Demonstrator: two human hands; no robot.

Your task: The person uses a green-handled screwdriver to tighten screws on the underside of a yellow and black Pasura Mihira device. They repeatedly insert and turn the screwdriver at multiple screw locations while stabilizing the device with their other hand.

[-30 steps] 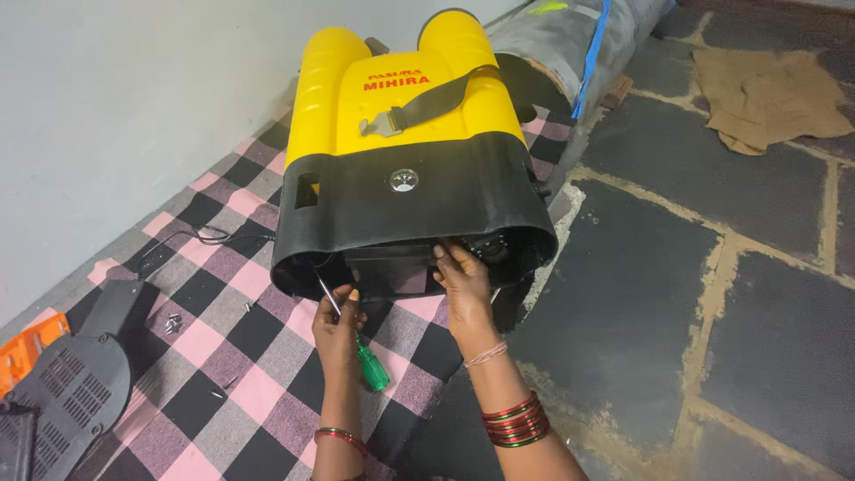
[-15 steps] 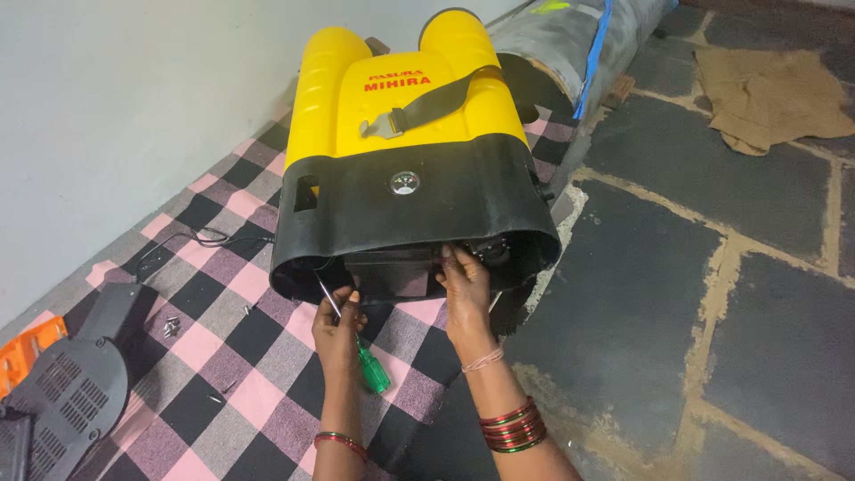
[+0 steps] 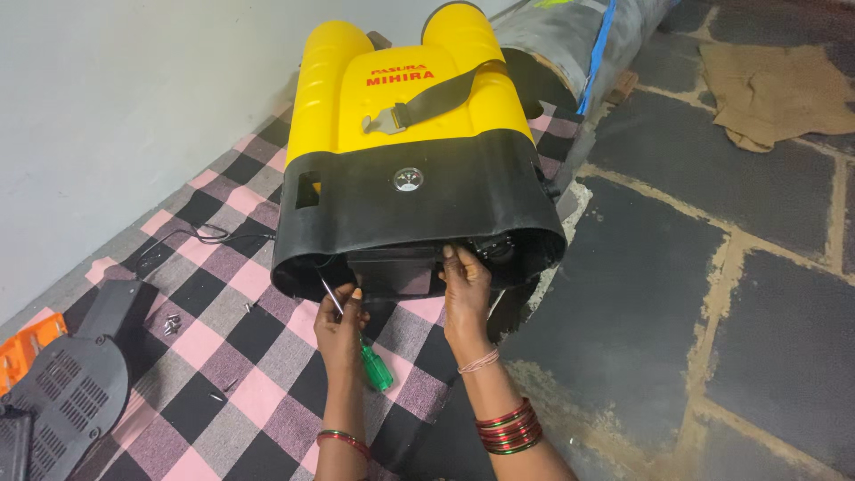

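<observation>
- Where both sets of fingers meet, a backpack sprayer (image 3: pixel 414 160) lies on its side: twin yellow tank humps above, a wide black base shell below, a black strap (image 3: pixel 436 98) with a grey buckle across the yellow part, and a small round gauge (image 3: pixel 407 179) on the black part.
- Just beyond the fingertips, the open underside of the base shows a dark cavity with a black box-like part inside; its details are too dark to tell.
- Reaching into that opening, the right hand (image 3: pixel 466 298) has its fingertips pressed on the inner part at the rim; whether they grip anything, I cannot tell. Red bangles ring that forearm.
- Beside it, the left hand (image 3: pixel 341 325) is clenched around a green-handled screwdriver (image 3: pixel 356 337), the metal shaft rising past the fingers toward the base's edge, the handle pointing back below the palm.
- Under both wrists spreads a pink, black and grey checked cloth (image 3: pixel 240 356), with small loose screws (image 3: pixel 171 323) left of the left hand's fingers.
- Further left lies a black vented cover (image 3: pixel 67 392), then an orange piece (image 3: pixel 22 349) at the edge.
- To the right of the fingers is a dark stone floor (image 3: pixel 712 267); a pale wall (image 3: pixel 107 107) stands to the left.
</observation>
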